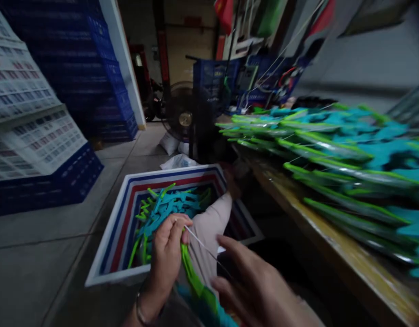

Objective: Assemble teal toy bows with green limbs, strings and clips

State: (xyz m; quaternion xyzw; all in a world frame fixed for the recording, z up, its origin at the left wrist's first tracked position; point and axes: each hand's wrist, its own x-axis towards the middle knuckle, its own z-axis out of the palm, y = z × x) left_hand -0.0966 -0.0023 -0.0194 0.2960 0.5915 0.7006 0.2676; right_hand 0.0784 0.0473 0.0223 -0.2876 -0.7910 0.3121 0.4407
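Note:
My left hand (168,247) is closed in a pinch on the green tip of a plastic toy bow (194,277), green at the limb and teal further down. A thin white string (199,241) runs from these fingertips down toward the right. Close to the string, my right hand (253,277) is blurred, with thumb and forefinger apart and nothing seen between them. The bow's lower part is partly hidden behind the right hand. Beyond the left hand, a striped bin (119,236) holds many teal and green plastic pieces (168,202).
On my right, a wooden table (294,195) carries a heap of strung green and teal bows (332,150). My leg (212,218) extends over the bin. A fan (185,118) stands ahead. Blue crates (110,81) and printed sheets (42,131) are stacked at left.

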